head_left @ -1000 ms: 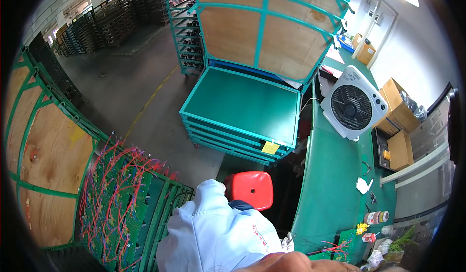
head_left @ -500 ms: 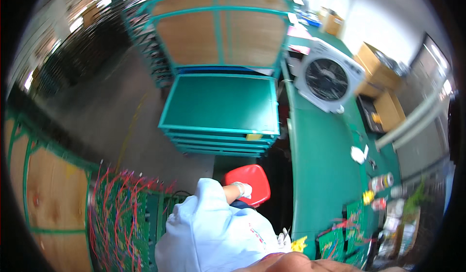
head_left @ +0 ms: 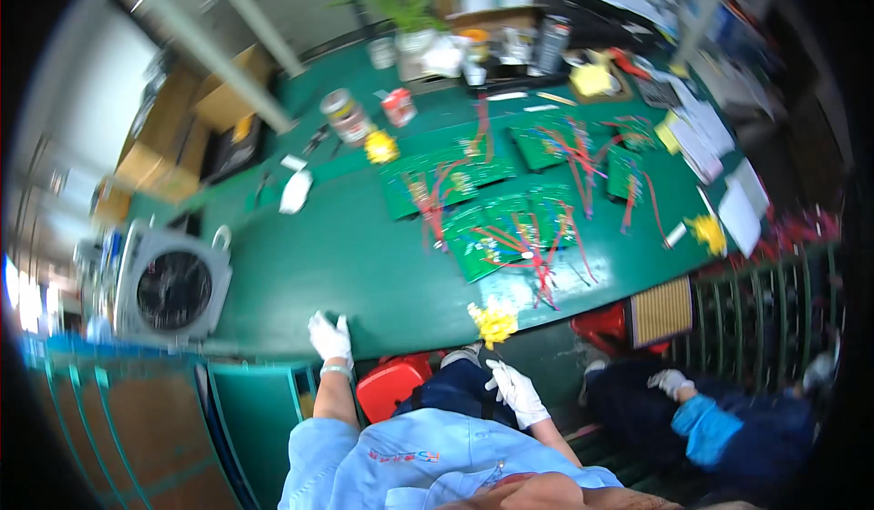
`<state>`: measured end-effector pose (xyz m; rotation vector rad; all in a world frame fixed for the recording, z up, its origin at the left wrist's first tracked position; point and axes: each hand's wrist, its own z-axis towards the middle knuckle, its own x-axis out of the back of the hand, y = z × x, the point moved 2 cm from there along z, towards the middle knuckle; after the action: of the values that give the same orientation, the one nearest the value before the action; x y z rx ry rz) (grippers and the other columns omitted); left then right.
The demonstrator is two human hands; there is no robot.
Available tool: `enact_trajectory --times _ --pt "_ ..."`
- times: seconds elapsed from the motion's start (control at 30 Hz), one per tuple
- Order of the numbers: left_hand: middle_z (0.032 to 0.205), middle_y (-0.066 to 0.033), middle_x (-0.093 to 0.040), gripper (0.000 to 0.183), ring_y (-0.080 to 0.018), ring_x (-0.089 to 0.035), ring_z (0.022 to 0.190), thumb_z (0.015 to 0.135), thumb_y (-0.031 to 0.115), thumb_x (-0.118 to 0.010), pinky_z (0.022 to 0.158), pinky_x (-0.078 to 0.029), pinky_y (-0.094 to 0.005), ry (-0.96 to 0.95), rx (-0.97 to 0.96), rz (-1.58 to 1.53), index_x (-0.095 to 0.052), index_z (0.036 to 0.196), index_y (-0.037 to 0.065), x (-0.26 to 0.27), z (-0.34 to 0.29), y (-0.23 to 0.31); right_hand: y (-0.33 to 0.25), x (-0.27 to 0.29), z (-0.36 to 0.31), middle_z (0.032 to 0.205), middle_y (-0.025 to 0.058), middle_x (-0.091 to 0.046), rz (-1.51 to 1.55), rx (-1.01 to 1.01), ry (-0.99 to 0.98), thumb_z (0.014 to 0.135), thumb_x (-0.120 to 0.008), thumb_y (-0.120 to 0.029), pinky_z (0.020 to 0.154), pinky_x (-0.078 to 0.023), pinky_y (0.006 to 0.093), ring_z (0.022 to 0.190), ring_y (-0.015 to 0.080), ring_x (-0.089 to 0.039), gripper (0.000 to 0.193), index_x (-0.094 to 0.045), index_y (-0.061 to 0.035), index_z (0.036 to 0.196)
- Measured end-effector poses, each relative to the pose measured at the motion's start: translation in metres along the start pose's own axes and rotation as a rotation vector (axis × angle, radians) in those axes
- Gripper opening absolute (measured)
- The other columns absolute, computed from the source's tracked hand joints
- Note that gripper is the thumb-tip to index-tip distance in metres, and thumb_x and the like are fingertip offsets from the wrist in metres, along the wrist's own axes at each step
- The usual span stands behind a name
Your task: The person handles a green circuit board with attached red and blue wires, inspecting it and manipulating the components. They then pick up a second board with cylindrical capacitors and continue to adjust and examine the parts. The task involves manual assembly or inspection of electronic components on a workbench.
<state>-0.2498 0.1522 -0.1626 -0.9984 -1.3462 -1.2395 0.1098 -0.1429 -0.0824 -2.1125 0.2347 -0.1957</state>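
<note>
My left hand (head_left: 330,339), in a white glove, rests flat on the near edge of the green table (head_left: 300,264) and holds nothing. My right hand (head_left: 515,390), also gloved, hovers over my lap just below a yellow bundle of small parts (head_left: 492,321) lying at the table's edge; I see nothing in its fingers. Several green circuit boards with red wires (head_left: 510,228) are spread out on the table beyond the bundle. A red stool (head_left: 391,387) shows between my arms.
A white box fan (head_left: 173,287) stands at the table's left end. A can (head_left: 344,114), small yellow bundles (head_left: 381,146), papers (head_left: 742,209) and boxes crowd the far side. Another person's gloved hand (head_left: 669,381) and blue sleeve (head_left: 706,423) are at lower right.
The view has swung from the floor and stacked green carts over to the table. Both gloved hands have come into sight, the left one now on the table's edge.
</note>
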Motion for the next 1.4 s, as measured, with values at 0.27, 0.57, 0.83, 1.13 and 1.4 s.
enact_trajectory --times 0.27,0.57,0.83,1.13,1.4 --pt "0.164 -0.0208 -0.024 0.07 -0.0353 -0.016 0.153 0.101 0.032 -0.051 0.125 -0.01 -0.0452 -0.151 -0.095 0.09 -0.025 0.158 0.001 -0.027 0.031 0.041 0.135 -0.038 0.005 0.081 0.0101 -0.071 0.095 -0.131 0.363 0.104 -0.053 -0.032 0.058 -0.053 0.0337 0.06 0.0193 -0.064 0.033 -0.072 -0.0057 0.11" --pt "0.141 -0.0283 -0.051 0.061 -0.0415 -0.051 0.129 0.099 0.036 -0.059 0.112 -0.039 -0.0509 0.298 -0.564 0.001 -0.048 0.141 -0.008 -0.085 0.061 -0.017 0.314 -0.096 0.037 0.108 0.0219 -0.07 -0.06 -0.489 0.956 0.103 -0.047 -0.043 0.086 -0.052 0.0489 0.101 0.0438 -0.065 0.042 -0.07 -0.008 0.11" --pt "0.127 -0.0332 -0.058 0.056 -0.0476 -0.057 0.116 0.097 0.035 -0.063 0.104 -0.043 -0.0549 0.134 -0.764 -0.145 -0.057 0.13 -0.009 -0.017 0.029 0.019 0.493 -0.187 0.054 0.099 0.0235 -0.069 -0.148 -0.659 1.52 0.103 -0.044 -0.038 0.083 -0.05 0.0528 0.095 0.0459 -0.064 0.043 -0.069 -0.0041 0.096" --pt "0.136 -0.027 -0.054 0.056 -0.0387 -0.051 0.118 0.098 0.024 -0.059 0.104 -0.038 -0.0479 -0.267 -0.549 -0.938 -0.048 0.146 -0.003 -0.017 0.022 0.001 0.519 -0.234 -0.023 0.077 0.0123 -0.07 0.235 -0.575 1.585 0.102 -0.049 -0.034 0.055 -0.052 0.041 0.06 0.0229 -0.066 0.034 -0.067 -0.0057 0.095" --pt "0.138 -0.0211 -0.06 0.052 -0.0376 -0.054 0.123 0.099 0.029 -0.06 0.112 -0.034 -0.0453 -0.174 -0.592 -0.925 -0.053 0.142 0.001 -0.046 0.033 -0.001 0.451 -0.239 -0.048 0.079 0.0137 -0.073 0.246 -0.386 1.48 0.096 -0.055 -0.034 0.055 -0.05 0.0392 0.058 0.0205 -0.064 0.035 -0.072 -0.0037 0.098"
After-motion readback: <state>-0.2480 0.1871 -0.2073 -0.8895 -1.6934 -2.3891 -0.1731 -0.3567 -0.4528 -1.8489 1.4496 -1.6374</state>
